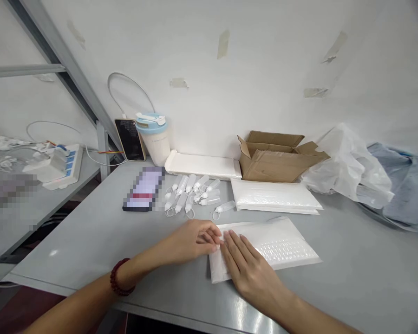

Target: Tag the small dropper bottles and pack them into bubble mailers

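Note:
A white bubble mailer lies flat on the grey table, its bubbled side partly glossy. My right hand rests flat on the mailer's left part, fingers stretched out side by side. At the mailer's left end, my left hand has its fingers curled and its thumb at the edge, closed on the mailer's margin; the exact grip is partly hidden. The fingertips of both hands nearly meet. Just beyond the hands lie several small clear plastic dropper bottles with white looped caps, one apart from the group.
Behind stand an open cardboard box, stacked white mailers, a white packet, and a blue-lidded cup. One phone leans upright on a cable; another phone lies flat. A plastic bag sits right, a power strip left.

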Tool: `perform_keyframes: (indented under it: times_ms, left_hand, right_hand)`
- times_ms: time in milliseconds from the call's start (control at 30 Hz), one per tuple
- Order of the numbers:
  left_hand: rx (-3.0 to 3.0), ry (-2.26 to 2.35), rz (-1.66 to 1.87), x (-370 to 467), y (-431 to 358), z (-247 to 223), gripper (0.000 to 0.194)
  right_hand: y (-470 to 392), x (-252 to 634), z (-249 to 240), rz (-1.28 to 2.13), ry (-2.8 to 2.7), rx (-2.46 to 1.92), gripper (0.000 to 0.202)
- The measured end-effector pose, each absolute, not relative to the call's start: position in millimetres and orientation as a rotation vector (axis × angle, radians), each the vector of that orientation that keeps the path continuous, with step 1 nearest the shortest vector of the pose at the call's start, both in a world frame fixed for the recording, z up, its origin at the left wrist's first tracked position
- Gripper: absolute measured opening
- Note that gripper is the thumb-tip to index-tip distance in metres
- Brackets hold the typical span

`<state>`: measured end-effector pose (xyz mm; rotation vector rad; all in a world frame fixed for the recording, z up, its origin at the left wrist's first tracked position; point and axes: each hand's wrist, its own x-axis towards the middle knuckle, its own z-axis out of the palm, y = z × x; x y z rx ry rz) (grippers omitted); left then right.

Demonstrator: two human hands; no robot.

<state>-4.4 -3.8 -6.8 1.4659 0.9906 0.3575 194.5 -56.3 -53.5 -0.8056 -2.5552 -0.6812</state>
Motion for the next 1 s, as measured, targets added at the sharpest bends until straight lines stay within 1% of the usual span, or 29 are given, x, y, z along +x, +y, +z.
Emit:
perform_keyframes:
  times_ms: [100,267,367,500,567,700,833,1000]
  left_hand:
    - [1.532,0.972,0.337,-4,-6,-9,0.021]
    - [1.637,0.974,0.407,-1,-9,-14,0.025]
    - [1.662,1.012,0.483,-4,-4,-13,0.02]
    - [1.676,1.192,0.553,-14,6,-5,0.011]
    - [1.727,1.21,0.552,-17,7,-1,0.009]
    - [1.989,1.06,0.492,-14,3,-6,0.009]
    - [2.234,0.863,0.487,-5,-2,-19,0.014]
    - [2.353,0.869,0.422,-6,-4,-22,0.016]
  right_hand:
    - [-59,196,-48,-0.642,-2.537,-0.723,0.037]
    - [-63,194,-42,-0.612,-2.55,-0.63,0.037]
    - [-64,194,-44,-0.616,-2.553,-0.607,0.034]
    - [-65,195,-46,-0.627,-2.583,-0.604,0.037]
    - [-66,195,-46,-0.625,-2.581,-0.6,0.037]
    - [-66,194,-45,-0.613,-2.554,-0.601,0.036]
    - [-67,192,-46,-0.615,-2.552,-0.602,0.035]
    - [-66,191,-47,-0.608,-2.532,-0.608,0.036]
